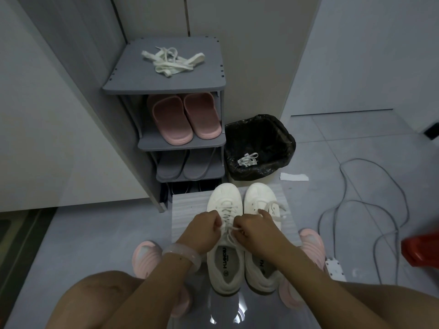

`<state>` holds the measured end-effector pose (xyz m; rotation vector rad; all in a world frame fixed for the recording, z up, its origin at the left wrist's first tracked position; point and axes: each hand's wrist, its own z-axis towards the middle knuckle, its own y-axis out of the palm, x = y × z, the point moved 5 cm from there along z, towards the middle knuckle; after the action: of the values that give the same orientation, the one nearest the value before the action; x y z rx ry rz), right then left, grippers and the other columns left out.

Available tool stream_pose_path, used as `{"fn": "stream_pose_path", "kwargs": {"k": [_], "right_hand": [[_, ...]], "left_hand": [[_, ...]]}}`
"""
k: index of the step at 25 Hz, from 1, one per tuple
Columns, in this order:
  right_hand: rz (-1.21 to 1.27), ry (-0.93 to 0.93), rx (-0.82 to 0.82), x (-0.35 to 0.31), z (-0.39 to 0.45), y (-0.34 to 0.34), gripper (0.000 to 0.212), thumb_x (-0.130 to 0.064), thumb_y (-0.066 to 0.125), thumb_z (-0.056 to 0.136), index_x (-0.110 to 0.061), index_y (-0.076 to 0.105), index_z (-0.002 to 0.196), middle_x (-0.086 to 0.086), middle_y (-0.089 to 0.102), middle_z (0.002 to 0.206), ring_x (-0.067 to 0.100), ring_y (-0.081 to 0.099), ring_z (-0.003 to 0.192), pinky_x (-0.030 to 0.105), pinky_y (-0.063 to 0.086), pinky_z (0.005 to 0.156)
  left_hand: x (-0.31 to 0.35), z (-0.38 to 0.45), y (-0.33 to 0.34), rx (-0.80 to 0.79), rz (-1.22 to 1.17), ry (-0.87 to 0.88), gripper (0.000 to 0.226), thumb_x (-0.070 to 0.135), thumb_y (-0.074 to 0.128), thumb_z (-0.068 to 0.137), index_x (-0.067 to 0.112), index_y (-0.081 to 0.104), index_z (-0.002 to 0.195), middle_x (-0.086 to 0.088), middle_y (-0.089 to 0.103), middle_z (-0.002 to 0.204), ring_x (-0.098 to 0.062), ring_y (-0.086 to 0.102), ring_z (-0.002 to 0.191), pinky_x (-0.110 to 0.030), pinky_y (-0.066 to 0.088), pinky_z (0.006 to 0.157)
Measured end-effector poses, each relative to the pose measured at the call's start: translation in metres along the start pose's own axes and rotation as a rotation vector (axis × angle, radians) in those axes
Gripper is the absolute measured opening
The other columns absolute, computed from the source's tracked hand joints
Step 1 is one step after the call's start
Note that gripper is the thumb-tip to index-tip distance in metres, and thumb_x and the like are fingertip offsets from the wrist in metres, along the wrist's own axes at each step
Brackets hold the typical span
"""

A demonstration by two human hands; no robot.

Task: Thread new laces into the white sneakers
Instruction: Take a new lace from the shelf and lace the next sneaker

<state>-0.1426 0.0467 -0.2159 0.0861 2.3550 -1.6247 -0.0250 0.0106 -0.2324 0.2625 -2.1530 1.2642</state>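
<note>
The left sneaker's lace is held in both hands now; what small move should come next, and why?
Probably pull the two ends snug and start the knot. Both the left hand and right hand pinch the lace ends near the top eyelets of the left sneaker, whose lace already crosses the lower rows. The right sneaker lace hangs loose.

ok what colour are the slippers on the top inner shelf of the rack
Pink. The slippers sit as a pair under the grey rack's top board, clearest in the head view.

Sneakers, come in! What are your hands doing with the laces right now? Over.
Left hand and right hand both pinching the lace on the left sneaker. Right sneaker laced, ends loose. Nothing in the way.
</note>
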Motion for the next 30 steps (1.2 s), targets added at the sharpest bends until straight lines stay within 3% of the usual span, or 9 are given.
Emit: {"fn": "stream_pose_path", "kwargs": {"k": [3,6,8,12,15,19,25,27,30], "right_hand": [[0.043,-0.011,0.024,-0.002,0.0,0.003,0.014,-0.032,0.04,0.095,-0.021,0.044,0.087,0.003,0.061,0.103,0.022,0.056,0.1,0.035,0.024,0.105],[0.063,0.001,0.011,0.002,0.002,0.005,0.019,-0.031,0.038,0.097,-0.017,0.052,0.094,0.003,0.061,0.104,0.021,0.056,0.099,0.036,0.024,0.105],[0.061,0.001,0.021,0.003,0.002,0.006,0.023,-0.029,0.037,0.098,-0.014,0.055,0.102,0.003,0.061,0.105,0.021,0.056,0.1,0.036,0.021,0.106],[0.056,-0.006,0.023,0.002,0.001,0.007,0.023,-0.026,0.036,0.097,-0.013,0.054,0.103,0.003,0.06,0.106,0.021,0.056,0.1,0.036,0.021,0.106],[0.067,-0.005,0.027,0.004,0.002,0.007,0.023,-0.025,0.036,0.097,-0.013,0.055,0.103,0.003,0.06,0.106,0.021,0.056,0.1,0.035,0.021,0.106],[0.017,-0.028,0.031,0.002,0.001,0.01,0.026,-0.024,0.033,0.098,-0.014,0.056,0.104,0.002,0.059,0.108,0.02,0.055,0.102,0.036,0.019,0.107],[0.002,-0.045,0.039,0.002,-0.001,0.008,0.025,-0.025,0.033,0.098,-0.015,0.056,0.095,0.002,0.06,0.106,0.02,0.056,0.1,0.035,0.02,0.108],[0.009,-0.058,0.05,0.001,-0.001,0.006,0.021,-0.025,0.034,0.098,-0.018,0.051,0.088,0.004,0.061,0.104,0.021,0.056,0.098,0.035,0.023,0.105],[0.029,-0.074,0.069,0.002,0.0,0.004,0.019,-0.024,0.034,0.098,-0.019,0.044,0.082,0.005,0.062,0.101,0.022,0.056,0.092,0.033,0.027,0.098]], "left_hand": [[-0.001,0.005,0.0,-0.086,-0.081,-0.043,0.01,0.008,0.056,0.085,0.015,0.054,0.093,0.001,0.05,0.094,-0.012,0.047,0.089,-0.014,0.036,0.065],[-0.006,0.006,-0.001,-0.153,-0.118,-0.093,0.013,0.005,0.052,0.087,0.017,0.057,0.09,0.003,0.049,0.092,-0.012,0.047,0.089,-0.017,0.037,0.073],[-0.006,0.005,0.0,-0.157,-0.046,-0.033,0.024,0.001,0.048,0.087,0.023,0.05,0.079,0.004,0.05,0.087,-0.013,0.048,0.085,-0.014,0.036,0.066],[-0.001,0.004,-0.001,-0.101,0.024,0.08,0.013,0.004,0.05,0.088,0.016,0.053,0.083,0.006,0.049,0.079,-0.009,0.045,0.075,-0.008,0.032,0.058],[0.0,0.007,-0.001,-0.102,0.123,0.078,0.022,0.013,0.052,0.09,0.021,0.041,0.072,0.008,0.044,0.077,-0.012,0.044,0.082,-0.018,0.032,0.064],[0.01,0.003,-0.005,0.049,0.207,0.065,0.003,0.012,0.04,0.093,0.01,0.041,0.093,-0.009,0.052,0.088,-0.024,0.053,0.083,-0.028,0.036,0.068],[0.005,0.001,0.006,0.127,0.424,-0.019,0.033,0.005,0.03,0.096,0.007,0.03,0.128,-0.013,0.062,0.106,-0.027,0.062,0.092,-0.029,0.043,0.072],[0.004,-0.001,0.006,0.088,0.389,-0.006,0.027,0.007,0.032,0.094,0.009,0.037,0.121,-0.013,0.061,0.102,-0.029,0.061,0.091,-0.031,0.043,0.072],[0.008,-0.009,0.001,0.041,0.318,0.064,0.004,0.015,0.038,0.092,0.013,0.039,0.089,-0.01,0.056,0.085,-0.03,0.059,0.086,-0.032,0.041,0.069]]}}
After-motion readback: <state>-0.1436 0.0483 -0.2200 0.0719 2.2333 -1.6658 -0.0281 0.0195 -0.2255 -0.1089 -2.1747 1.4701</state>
